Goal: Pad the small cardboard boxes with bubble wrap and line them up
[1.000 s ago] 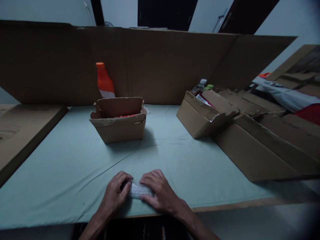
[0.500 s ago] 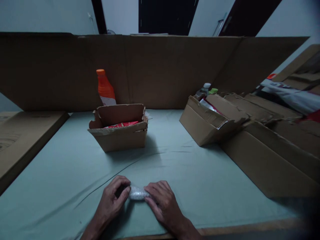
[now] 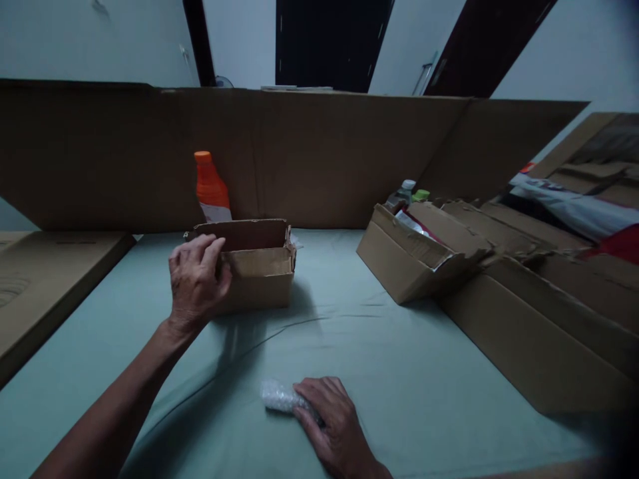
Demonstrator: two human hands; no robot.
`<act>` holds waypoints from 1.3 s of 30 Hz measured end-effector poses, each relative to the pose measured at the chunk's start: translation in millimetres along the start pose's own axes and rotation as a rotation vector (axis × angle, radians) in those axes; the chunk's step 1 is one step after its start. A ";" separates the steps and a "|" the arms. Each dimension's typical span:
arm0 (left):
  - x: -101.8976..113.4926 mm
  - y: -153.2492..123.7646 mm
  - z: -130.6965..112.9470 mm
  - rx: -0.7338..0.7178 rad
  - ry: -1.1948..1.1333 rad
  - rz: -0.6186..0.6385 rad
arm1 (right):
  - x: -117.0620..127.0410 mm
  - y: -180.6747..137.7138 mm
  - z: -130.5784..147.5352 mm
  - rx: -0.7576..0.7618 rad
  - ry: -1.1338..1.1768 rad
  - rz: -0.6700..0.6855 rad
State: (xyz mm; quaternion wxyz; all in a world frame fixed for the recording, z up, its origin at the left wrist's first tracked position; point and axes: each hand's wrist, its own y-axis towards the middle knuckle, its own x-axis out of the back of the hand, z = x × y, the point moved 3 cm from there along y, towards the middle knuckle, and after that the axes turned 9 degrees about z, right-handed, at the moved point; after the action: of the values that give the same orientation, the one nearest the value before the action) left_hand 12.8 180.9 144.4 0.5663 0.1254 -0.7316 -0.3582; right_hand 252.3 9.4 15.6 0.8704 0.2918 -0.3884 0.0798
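Note:
In the head view my left hand [image 3: 197, 273] is at the front left corner of a small open cardboard box [image 3: 257, 289]. Its fingers are curled at the box's front flap [image 3: 259, 262], which stands raised and hides the contents. Nearer to me, my right hand [image 3: 334, 419] is closed around one end of a small bundle of bubble wrap [image 3: 279, 396] lying on the cloth. What the bubble wrap holds, if anything, cannot be made out.
An orange bottle [image 3: 212, 189] stands behind the small box. To the right are another open carton [image 3: 399, 259] with packets and bottles, and a larger box [image 3: 539, 332]. A flat carton [image 3: 60, 266] lies left on the green cloth [image 3: 349, 346]. Upright cardboard [image 3: 324, 159] spans the back.
My left hand has left the bubble wrap and moved forward to the small box, whose front flap is now up over the red packet. My right hand stays on the bubble wrap.

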 end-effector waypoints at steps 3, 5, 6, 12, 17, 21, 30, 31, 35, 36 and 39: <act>-7.9 -1.5 2.5 -0.013 -0.057 0.115 | 0.7 1.0 -0.7 -0.001 0.002 -0.003; -6.9 -9.4 4.5 0.003 -0.157 0.166 | 1.2 1.9 -0.9 -0.005 0.000 -0.003; -4.4 -13.7 5.0 0.015 -0.198 0.171 | 1.4 2.3 -1.0 -0.005 0.001 -0.003; 19.7 -25.4 -2.0 0.016 -0.226 0.233 | 2.5 1.9 -0.1 0.010 0.010 -0.048; 34.1 -30.1 -10.8 -0.146 -0.185 0.187 | 8.3 -2.3 -2.0 -0.014 0.091 -0.143; 42.9 -47.9 -17.5 -0.247 -0.161 0.091 | 18.7 -4.9 -9.4 -0.146 0.251 -0.213; 97.0 -108.7 -43.5 -0.288 -0.168 0.094 | 84.6 6.0 28.4 -0.144 0.395 -0.293; 103.5 -115.3 -47.6 -0.289 -0.175 0.103 | 95.7 11.9 38.4 -0.103 0.387 -0.285; 119.8 -137.7 -62.0 -0.337 -0.224 0.131 | 131.9 53.4 74.7 0.089 0.257 -0.176; 120.9 -141.6 -64.1 -0.339 -0.232 0.128 | 135.6 67.8 81.1 0.134 0.211 -0.130; 119.1 -148.1 -66.7 -0.316 -0.244 0.102 | 126.7 114.1 93.5 0.241 0.055 0.094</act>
State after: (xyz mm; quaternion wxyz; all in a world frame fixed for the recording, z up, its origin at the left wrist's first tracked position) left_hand 2.3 -20.2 140.5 0.5037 -0.0465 -0.7347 -0.4521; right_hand 238.6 38.3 207.4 0.8345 0.3735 -0.3654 0.1747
